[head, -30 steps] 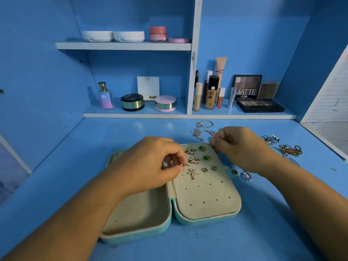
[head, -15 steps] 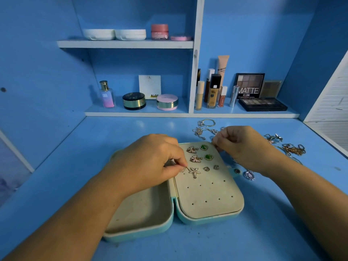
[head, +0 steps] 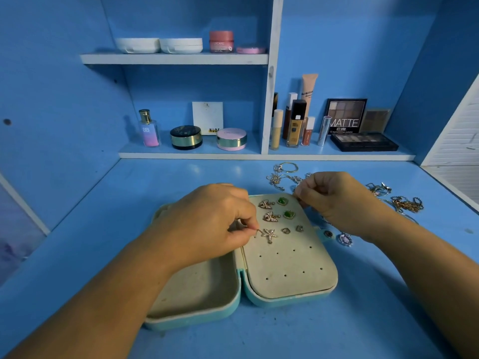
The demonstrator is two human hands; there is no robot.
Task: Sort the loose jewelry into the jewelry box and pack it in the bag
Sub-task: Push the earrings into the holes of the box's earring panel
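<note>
An open teal jewelry box (head: 290,299) lies on the blue desk, its beige earring panel on the right half. Several earrings sit pinned on the panel: butterflies (head: 270,216), green stones (head: 289,214), a starfish (head: 269,235). My left hand (head: 210,224) pinches a small gold earring (head: 257,231) at the panel's left edge, right beside the starfish. My right hand (head: 334,200) hovers at the panel's upper right corner with thumb and forefinger pinched; what it holds is too small to tell. Loose chains (head: 283,174) and gold jewelry (head: 407,204) lie behind and to the right.
A silver pendant (head: 344,239) lies by the box's snap tab. Shelves at the back hold cosmetics: a perfume bottle (head: 149,129), compacts, foundation tubes, eyeshadow palettes (head: 363,141). A white slatted panel stands at the right edge. No bag is in view.
My left hand has carried the small gold earring down and right to the starfish earring. My right hand has stayed at the panel's upper right corner.
</note>
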